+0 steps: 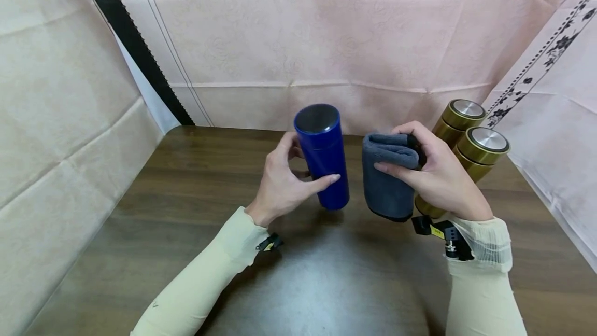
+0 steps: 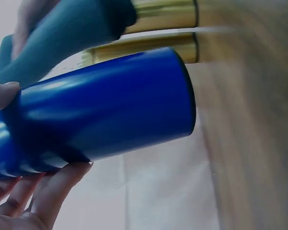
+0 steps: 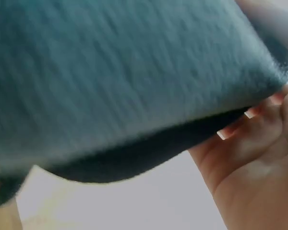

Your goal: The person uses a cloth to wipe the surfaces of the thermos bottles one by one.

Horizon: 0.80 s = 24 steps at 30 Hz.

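Observation:
My left hand point(image 1: 285, 183) grips a blue tumbler point(image 1: 332, 170) with a dark, shiny lid, thumb on the near side and fingers round the far side. The tumbler leans slightly, and in the left wrist view its base appears raised off the table. To its right, a folded grey-blue cloth point(image 1: 388, 191) with dark edging hangs from my right hand point(image 1: 440, 170), pinched between thumb and fingers. Cloth and tumbler are a small gap apart in the head view. The cloth point(image 3: 110, 86) fills most of the right wrist view, hiding some fingertips.
Two gold tumblers with silver-topped lids stand at the right, the nearer one point(image 1: 480, 154) partly behind my right hand, the farther one point(image 1: 459, 118) by the back edge. The brown wooden table point(image 1: 186, 191) is bordered by pale cloth hangings point(image 1: 326, 35).

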### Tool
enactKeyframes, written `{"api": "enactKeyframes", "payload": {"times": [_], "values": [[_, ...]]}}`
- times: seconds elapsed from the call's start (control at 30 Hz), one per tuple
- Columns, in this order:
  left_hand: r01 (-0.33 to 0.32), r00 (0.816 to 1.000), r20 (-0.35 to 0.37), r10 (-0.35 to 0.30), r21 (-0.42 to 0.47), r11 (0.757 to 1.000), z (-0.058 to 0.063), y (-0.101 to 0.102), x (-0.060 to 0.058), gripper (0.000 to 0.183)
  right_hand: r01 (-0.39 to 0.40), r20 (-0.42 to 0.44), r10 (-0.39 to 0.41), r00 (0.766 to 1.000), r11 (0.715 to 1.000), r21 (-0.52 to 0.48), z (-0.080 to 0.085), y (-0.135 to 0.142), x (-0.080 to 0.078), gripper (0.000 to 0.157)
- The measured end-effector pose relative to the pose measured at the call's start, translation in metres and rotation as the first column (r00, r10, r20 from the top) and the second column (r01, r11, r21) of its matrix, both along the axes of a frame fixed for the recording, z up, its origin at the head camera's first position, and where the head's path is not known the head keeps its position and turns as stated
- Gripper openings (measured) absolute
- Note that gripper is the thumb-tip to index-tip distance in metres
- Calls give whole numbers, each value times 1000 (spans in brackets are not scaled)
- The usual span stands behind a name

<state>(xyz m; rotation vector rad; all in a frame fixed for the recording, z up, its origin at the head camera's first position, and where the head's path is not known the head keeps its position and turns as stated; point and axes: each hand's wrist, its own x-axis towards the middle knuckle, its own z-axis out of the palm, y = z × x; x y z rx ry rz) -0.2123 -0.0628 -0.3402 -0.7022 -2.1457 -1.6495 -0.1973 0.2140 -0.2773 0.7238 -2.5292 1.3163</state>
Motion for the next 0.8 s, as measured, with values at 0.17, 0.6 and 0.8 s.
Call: {"api": "enactKeyframes", "payload": {"times": [0.17,0.6,0.8], "values": [[5,997,-80,8,154,988,15,-9,2,78,-40,15,39,999,999,3,-1,-4,-2,48],[38,945,-311,103,417,908,51,-38,4,79,-127,99,125,987,992,10,-3,-19,-2,34],[24,943,-296,150,511,859,60,-43,9,72,-194,9,194,981,981,6,-2,-27,3,39]]}}
